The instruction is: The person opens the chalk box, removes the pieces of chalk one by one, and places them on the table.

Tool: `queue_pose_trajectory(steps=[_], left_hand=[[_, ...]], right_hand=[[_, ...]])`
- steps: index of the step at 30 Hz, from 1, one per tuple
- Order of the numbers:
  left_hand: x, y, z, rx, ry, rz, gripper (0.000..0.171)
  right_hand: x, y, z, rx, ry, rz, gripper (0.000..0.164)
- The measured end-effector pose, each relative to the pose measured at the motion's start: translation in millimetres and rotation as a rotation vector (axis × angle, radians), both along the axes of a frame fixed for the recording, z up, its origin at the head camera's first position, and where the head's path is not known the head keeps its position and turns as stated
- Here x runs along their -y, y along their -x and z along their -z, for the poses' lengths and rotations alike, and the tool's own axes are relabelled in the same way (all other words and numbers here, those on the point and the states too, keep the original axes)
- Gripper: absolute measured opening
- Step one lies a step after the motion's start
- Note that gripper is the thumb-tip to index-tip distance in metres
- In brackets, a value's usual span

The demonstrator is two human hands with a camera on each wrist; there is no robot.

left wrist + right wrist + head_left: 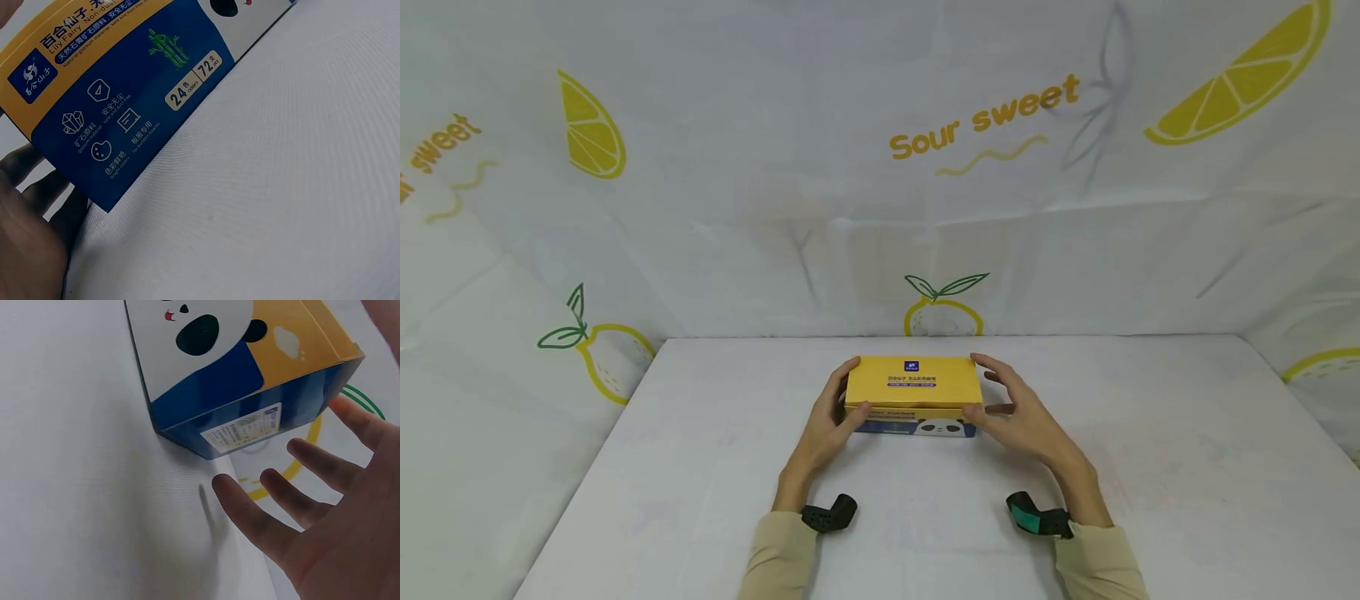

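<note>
Only in the right wrist view: white label (242,429) on box (215,378)

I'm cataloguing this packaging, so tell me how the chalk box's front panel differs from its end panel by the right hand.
The front panel is long; the end panel is short. The front panel is yellow and blue, while the end panel shows blue. The front panel has a printed panda; the end panel bears a white sticker. Both are sides of one chalk box.
</note>
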State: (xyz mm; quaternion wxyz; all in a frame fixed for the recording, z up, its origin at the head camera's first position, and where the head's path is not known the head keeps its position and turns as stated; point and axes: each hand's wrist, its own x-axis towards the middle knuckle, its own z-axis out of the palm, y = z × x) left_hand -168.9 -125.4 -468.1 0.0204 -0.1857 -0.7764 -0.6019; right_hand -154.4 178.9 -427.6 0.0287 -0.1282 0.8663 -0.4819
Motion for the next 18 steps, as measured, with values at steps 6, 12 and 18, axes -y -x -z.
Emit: queue_pose_trajectory(steps=[6, 12, 18], left_hand=[[0.4, 0.6, 0.2, -0.004, 0.008, 0.0, 0.071], [1.5, 0.5, -0.6, -0.022, 0.019, 0.0, 0.072], [2.3, 1.1, 0.7, -0.027, 0.028, -0.014, 0.072]], right_hand=[[2.5, 2.0, 6.9, 0.008, 0.074, -0.052, 0.081], [5.6, 5.3, 10.3, 0.002, 0.085, 0.003, 0.081], [6.6, 4.3, 10.4, -0.006, 0.095, 0.024, 0.085]])
